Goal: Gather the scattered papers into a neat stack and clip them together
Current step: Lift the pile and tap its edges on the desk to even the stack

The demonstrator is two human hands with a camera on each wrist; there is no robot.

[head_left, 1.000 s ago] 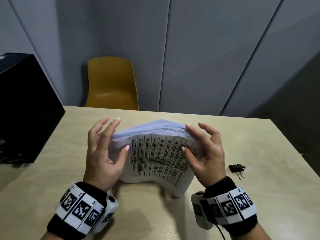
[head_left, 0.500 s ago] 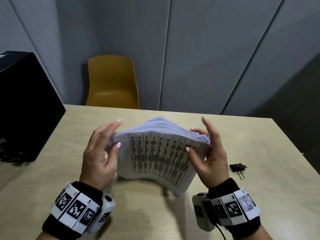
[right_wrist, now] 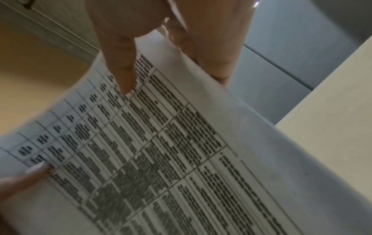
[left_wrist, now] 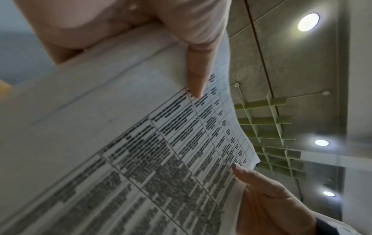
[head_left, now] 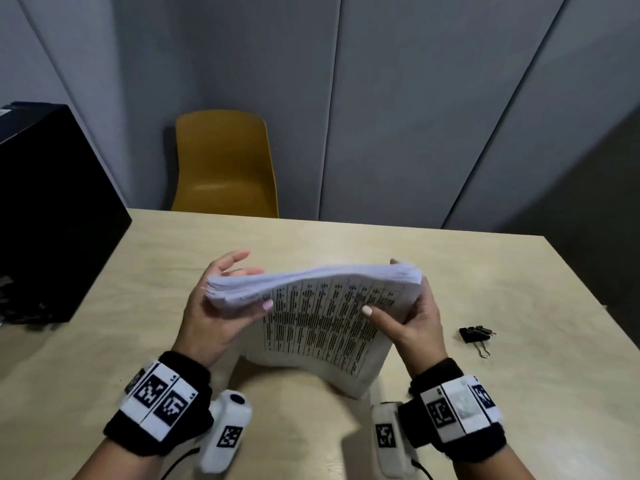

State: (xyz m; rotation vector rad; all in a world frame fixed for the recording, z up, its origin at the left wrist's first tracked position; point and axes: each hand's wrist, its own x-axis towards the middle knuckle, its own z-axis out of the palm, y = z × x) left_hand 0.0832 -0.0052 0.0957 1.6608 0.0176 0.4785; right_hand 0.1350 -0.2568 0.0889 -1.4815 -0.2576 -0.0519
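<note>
Now, papers: a thick stack of printed sheets (head_left: 318, 317) stands on its lower edge on the bench (head_left: 519, 271), near the middle, top tilted away and bowed.
Left hand: the left hand (head_left: 214, 306) grips the stack's upper left corner, thumb on the printed front, fingers (head_left: 232, 261) spread behind it.
Right hand: the right hand (head_left: 412, 323) pinches the upper right corner, thumb on the table of text, fingers behind.
Binder clip: a black binder clip (head_left: 474, 336) lies on the bench toward its right edge, apart from the stack and both hands.
Behind: a yellow chair (head_left: 225, 168) at the far edge; a black box (head_left: 52, 209) at the left edge.
</note>
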